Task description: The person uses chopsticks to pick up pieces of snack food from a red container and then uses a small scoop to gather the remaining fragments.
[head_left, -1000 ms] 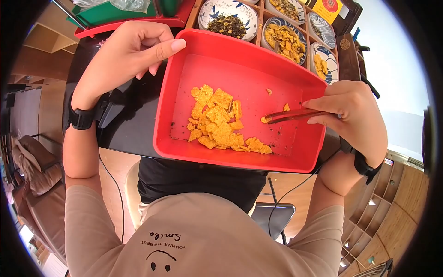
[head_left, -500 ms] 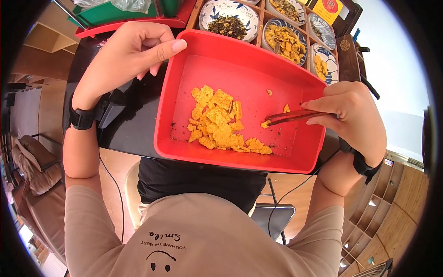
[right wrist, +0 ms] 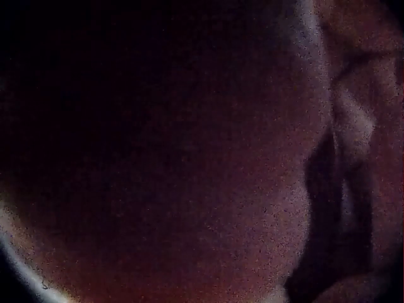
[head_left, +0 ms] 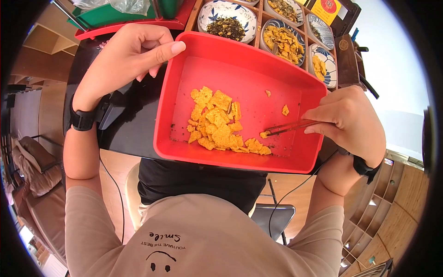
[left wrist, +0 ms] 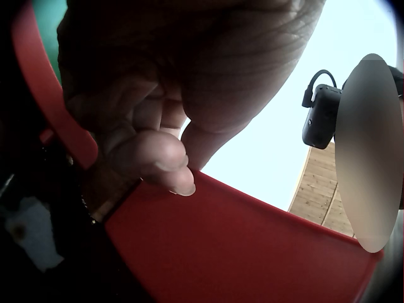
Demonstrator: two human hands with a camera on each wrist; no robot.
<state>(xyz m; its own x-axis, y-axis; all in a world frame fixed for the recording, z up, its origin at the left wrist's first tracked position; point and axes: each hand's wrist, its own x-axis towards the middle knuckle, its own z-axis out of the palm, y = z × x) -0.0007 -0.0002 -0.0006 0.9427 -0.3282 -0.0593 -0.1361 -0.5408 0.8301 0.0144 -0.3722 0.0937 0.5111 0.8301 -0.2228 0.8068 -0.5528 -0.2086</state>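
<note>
My left hand [head_left: 136, 53] pinches the far left corner of a red plastic bin [head_left: 240, 69], thumb over the rim. The left wrist view shows that hand's curled fingers [left wrist: 151, 151] against the bin's outer wall [left wrist: 233, 246]. At the bin's right side, my right hand [head_left: 353, 120] holds dark reddish-brown tweezers [head_left: 293, 125] between thumb and fingers. Their tips meet a small yellow piece [head_left: 264, 134] low over the bin floor. A pile of crumbly yellow-orange flakes [head_left: 214, 122] lies left of the tips. Two loose crumbs lie farther back. The right wrist view is dark, mostly filled by skin.
Behind the bin, a wooden divided tray [head_left: 259, 21] holds patterned dishes, among them one of dark leaves [head_left: 226, 28] and one of yellow flakes [head_left: 284, 44]. A green container [head_left: 115, 18] stands back left. The bin overhangs the black table's [head_left: 129, 124] front edge.
The tweezers' tips have shifted slightly toward the body, the small yellow piece moving with them. The crumb beside them now shows fully. My left hand and the bin have hardly moved.
</note>
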